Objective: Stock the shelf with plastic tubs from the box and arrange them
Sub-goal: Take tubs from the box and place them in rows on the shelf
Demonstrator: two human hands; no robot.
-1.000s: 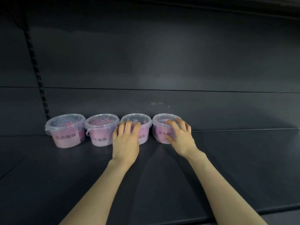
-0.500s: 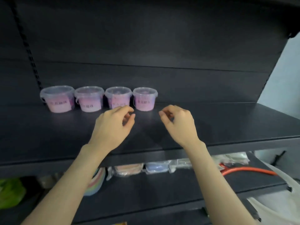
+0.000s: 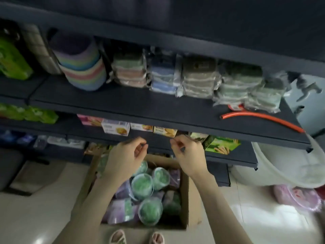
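Note:
A cardboard box [image 3: 186, 205] stands open on the floor below me, holding several clear plastic tubs [image 3: 142, 186] with green and purple contents. My left hand [image 3: 125, 159] hovers above the box's far left part, fingers loosely curled, holding nothing. My right hand [image 3: 190, 156] hovers above the box's far right edge, also loosely curled and empty. The top shelf with the pink tubs is out of view.
Dark shelves [image 3: 158, 106] in front hold stacked coloured bowls [image 3: 82, 67], wrapped sponge packs [image 3: 198, 78], an orange hose [image 3: 263, 118] and snack boxes [image 3: 116, 128]. A white bin [image 3: 288, 169] and pink tubs [image 3: 299, 198] sit on the floor at right. My slippers [image 3: 137, 237] are near the box.
My view has swung down from the top shelf to the box on the floor. Both hands left the pink tubs, pulled back and came down over the box, empty.

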